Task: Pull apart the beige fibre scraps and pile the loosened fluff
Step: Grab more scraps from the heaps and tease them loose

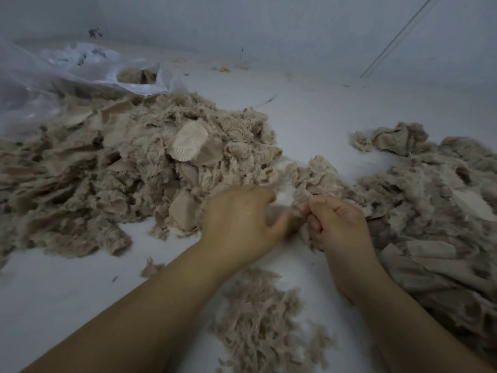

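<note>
The beige scraps (113,168) were soft cloth, matt and fuzzy at the torn edges, and some flat pieces such as the woven patch (189,144) showed a fine ribbed weave with a faint sheen. The loose fluff (258,316) looked fibrous and rough, the plastic bag (67,74) thin, glossy and half transparent, and the white surface (322,109) smooth and matt

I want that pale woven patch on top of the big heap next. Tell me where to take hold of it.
Take the woven patch by its raised upper-right edge, coming from above and the right. It lies tilted on top of the heap, that edge lifted and uncovered, while its lower left sinks into fluff. A thumb-and-finger pinch should do.
</note>
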